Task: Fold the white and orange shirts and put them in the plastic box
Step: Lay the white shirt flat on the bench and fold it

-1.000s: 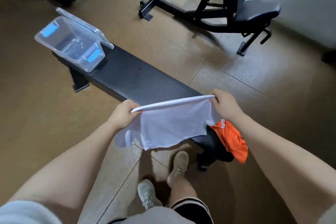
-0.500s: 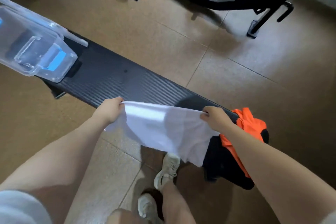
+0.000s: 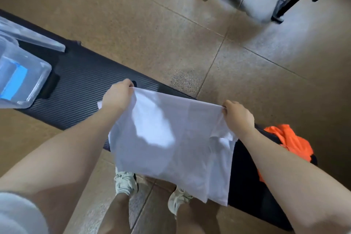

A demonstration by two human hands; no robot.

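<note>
A: In the head view, what do the two hands do?

B: The left hand (image 3: 118, 95) pinches one far corner of the white shirt (image 3: 167, 142), with the fingers curled around the edge. The right hand (image 3: 238, 117) grips the other far corner in the same way. Between them the far edge is stretched almost straight over the black bench (image 3: 81, 83), and the rest of the cloth hangs toward the person's shoes (image 3: 125, 181).

A: And the other things of the task?

B: The orange shirt (image 3: 288, 140) lies crumpled on the bench end, just beside the right forearm and not touched by any hand. The plastic box (image 3: 24, 80) stands open at the far left end of the bench, well apart from both shirts.

A: How should the person do this step well?

B: It seems the step is to lay the white shirt flat on the bench before folding. The person should keep the far edge tight and level, and lower it so the cloth spreads without wrinkles. One sleeve near the right wrist looks bunched, so it needs smoothing first. The bench is narrow, so the shirt should lie along its length and stay away from the orange one
</note>
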